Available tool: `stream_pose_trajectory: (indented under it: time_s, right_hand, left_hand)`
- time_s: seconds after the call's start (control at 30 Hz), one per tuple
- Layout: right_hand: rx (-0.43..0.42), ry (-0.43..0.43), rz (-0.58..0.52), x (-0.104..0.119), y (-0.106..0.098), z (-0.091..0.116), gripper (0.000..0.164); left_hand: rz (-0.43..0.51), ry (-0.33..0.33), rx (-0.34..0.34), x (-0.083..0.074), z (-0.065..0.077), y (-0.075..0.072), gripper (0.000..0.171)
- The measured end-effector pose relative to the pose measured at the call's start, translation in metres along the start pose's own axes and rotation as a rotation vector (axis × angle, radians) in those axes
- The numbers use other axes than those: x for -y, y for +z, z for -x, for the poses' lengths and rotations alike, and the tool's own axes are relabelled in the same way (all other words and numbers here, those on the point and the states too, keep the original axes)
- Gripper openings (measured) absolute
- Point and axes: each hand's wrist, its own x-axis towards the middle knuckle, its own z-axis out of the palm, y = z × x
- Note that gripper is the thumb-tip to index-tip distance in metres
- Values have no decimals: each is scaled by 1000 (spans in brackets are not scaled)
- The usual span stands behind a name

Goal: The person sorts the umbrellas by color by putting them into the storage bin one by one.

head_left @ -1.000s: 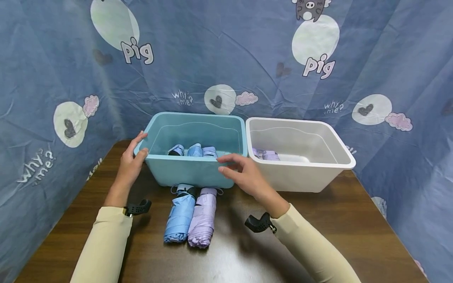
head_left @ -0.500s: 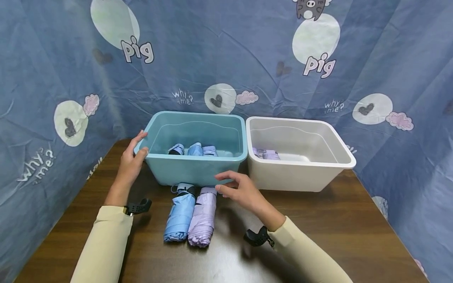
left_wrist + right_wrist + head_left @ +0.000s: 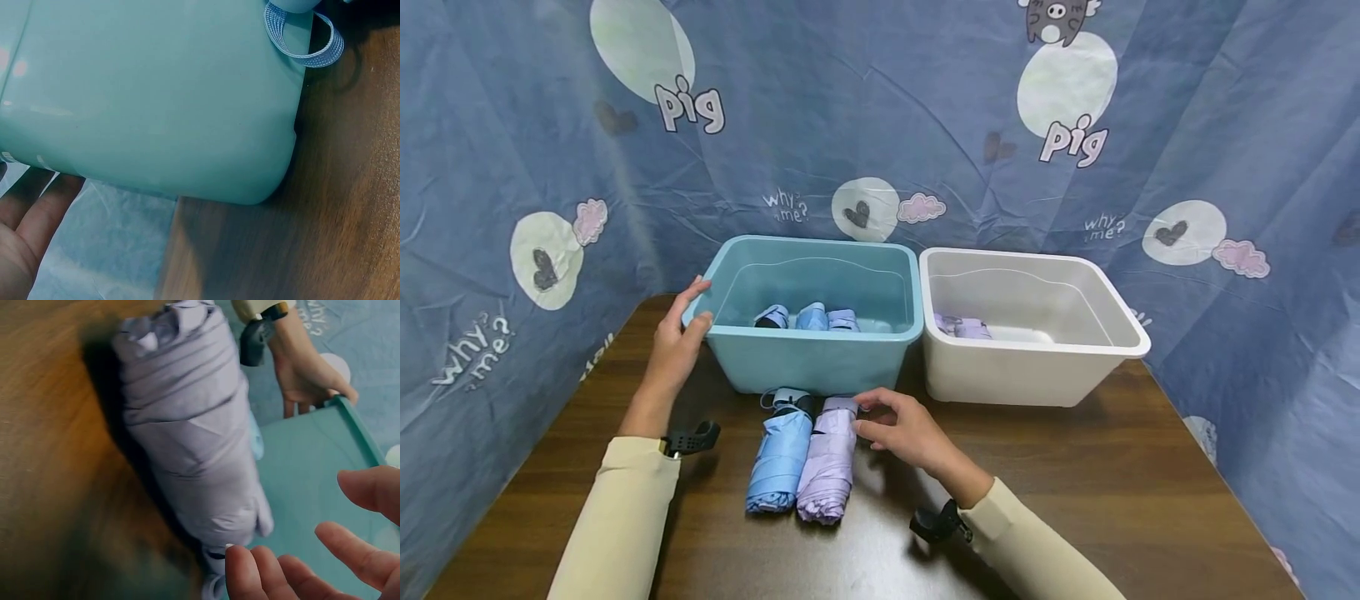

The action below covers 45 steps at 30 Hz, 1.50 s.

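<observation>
My left hand holds the left front corner of a teal bin, thumb at the rim; in the left wrist view its fingers lie along the bin wall. In front of this bin, a folded light-blue umbrella and a folded lilac umbrella lie side by side on the table. My right hand, fingers loosely bent and thumb apart, is right at the lilac umbrella's strap end. The right wrist view shows that umbrella beside the fingertips, with nothing between them.
Several folded blue umbrellas lie inside the teal bin. A white bin stands against its right side, holding lilac umbrellas. A patterned blue cloth hangs behind the wooden table.
My right hand has come down from the teal bin's front rim to the strap end of the lilac umbrella. My left hand has stayed at the bin's corner.
</observation>
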Motion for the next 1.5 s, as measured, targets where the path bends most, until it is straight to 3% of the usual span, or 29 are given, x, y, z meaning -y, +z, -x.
stream_pose_trajectory:
  time_s: [0.23, 0.33, 0.47, 0.6, 0.87, 1.0, 1.13, 1.3, 1.5]
  right_hand:
    - [22, 11, 19, -12, 8, 4, 42]
    - [27, 7, 30, -15, 12, 2, 45]
    - [41, 1, 31, -17, 16, 1, 48]
    - [64, -6, 17, -20, 20, 2, 51]
    - [41, -50, 18, -21, 37, 1, 60]
    - [-50, -59, 213, -17, 47, 0, 65]
    - [-123, 0, 387, -13, 56, 1, 74]
    - [-152, 59, 406, -9, 63, 0, 74]
    - [-118, 36, 436, -7, 62, -2, 67]
  left_hand:
    - [6, -5, 18, 3, 2, 0, 53]
    - [0, -7, 5, 20, -5, -1, 52]
    - [-5, -11, 2, 25, -8, -3, 52]
    - [7, -4, 17, 6, 0, -1, 52]
    - [4, 16, 6, 3, 1, 1, 51]
    - [6, 10, 2, 3, 0, 0, 52]
    - [5, 2, 9, 4, 1, 0, 52]
    - [-1, 1, 6, 5, 0, 0, 52]
    - [8, 3, 10, 4, -2, 0, 51]
